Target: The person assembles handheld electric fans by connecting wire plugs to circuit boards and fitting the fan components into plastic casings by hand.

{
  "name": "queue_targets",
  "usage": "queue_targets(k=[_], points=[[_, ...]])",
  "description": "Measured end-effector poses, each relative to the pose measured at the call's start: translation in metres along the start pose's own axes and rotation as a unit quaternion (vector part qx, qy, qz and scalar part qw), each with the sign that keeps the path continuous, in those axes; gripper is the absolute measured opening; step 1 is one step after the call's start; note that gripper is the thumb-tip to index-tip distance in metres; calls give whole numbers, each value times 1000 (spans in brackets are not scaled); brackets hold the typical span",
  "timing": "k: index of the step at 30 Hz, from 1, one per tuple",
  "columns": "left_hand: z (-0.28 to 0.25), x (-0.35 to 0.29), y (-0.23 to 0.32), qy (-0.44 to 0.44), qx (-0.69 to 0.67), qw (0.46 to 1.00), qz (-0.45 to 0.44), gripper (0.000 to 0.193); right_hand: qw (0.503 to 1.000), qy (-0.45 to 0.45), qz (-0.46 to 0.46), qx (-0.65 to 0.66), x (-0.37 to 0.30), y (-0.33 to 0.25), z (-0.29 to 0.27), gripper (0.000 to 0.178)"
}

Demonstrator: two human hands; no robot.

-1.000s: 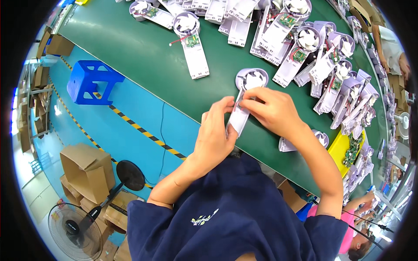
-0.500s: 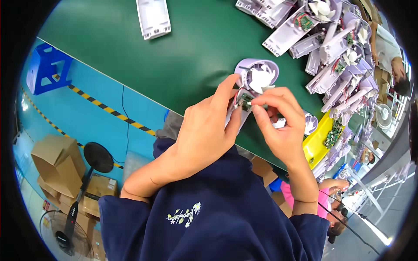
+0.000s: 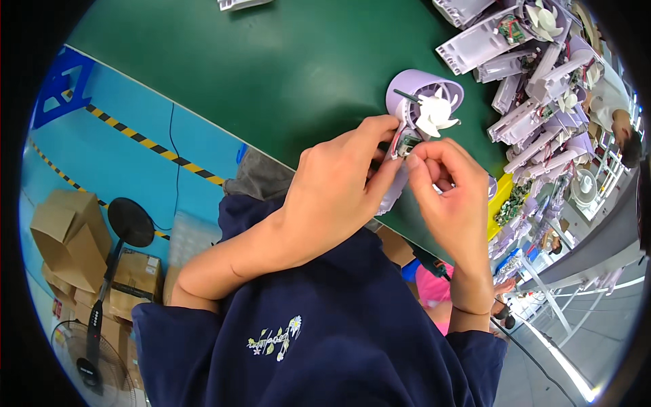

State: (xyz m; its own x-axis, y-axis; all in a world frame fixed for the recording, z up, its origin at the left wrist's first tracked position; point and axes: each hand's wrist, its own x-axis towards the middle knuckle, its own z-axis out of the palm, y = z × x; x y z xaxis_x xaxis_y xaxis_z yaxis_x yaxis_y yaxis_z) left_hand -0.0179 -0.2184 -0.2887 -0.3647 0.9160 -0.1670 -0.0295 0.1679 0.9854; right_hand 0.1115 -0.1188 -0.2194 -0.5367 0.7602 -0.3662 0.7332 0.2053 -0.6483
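A pale purple handheld fan half-shell (image 3: 400, 85) with white fan blades (image 3: 436, 114) in its round head is over the green table. My left hand (image 3: 332, 173) is closed around its handle part, thumb and index finger on either side. A small green circuit board (image 3: 407, 144) with red wires (image 3: 395, 142) beside it sits at the neck of the shell. My right hand (image 3: 453, 197) pinches the board's near edge between thumb and index finger, its other fingers curled. The fingertips hide the exact contact point.
A heap of similar fan shells (image 3: 536, 88) covers the table's right side. A yellow tray (image 3: 500, 193) of circuit boards lies near it. One more shell (image 3: 244, 3) is at the far edge of view. Cardboard boxes (image 3: 71, 234) and a standing fan (image 3: 91, 366) are at left.
The view has shifted, and the fan shell with both hands now appears slightly farther right. My right thumb and index finger have come closer together at the circuit board.
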Motion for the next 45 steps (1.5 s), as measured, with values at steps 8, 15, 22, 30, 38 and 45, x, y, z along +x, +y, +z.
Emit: queue_targets(k=[8, 15, 22, 30, 38, 45], points=[[1, 0, -2, -11, 39, 999, 21, 33, 997, -9, 71, -2, 2, -6, -2, 6], [4, 2, -4, -6, 69, 997, 45, 29, 996, 12, 62, -69, 6, -10, -6, 7], [7, 0, -7, 6, 77, 995, 57, 30, 992, 21, 39, -122, 6, -12, -3, 8], [8, -2, -9, 14, 106, 992, 73, 30, 959, 24, -39, -280, 8, -35, 2, 12], [8, -1, -8, 22, 108, 991, 78, 25, 965, -34, -69, -251, 9, -29, -9, 10], [9, 0, -10, 20, 114, 990, 83, 24, 958, -31, -89, -272, 10, -28, -9, 9]])
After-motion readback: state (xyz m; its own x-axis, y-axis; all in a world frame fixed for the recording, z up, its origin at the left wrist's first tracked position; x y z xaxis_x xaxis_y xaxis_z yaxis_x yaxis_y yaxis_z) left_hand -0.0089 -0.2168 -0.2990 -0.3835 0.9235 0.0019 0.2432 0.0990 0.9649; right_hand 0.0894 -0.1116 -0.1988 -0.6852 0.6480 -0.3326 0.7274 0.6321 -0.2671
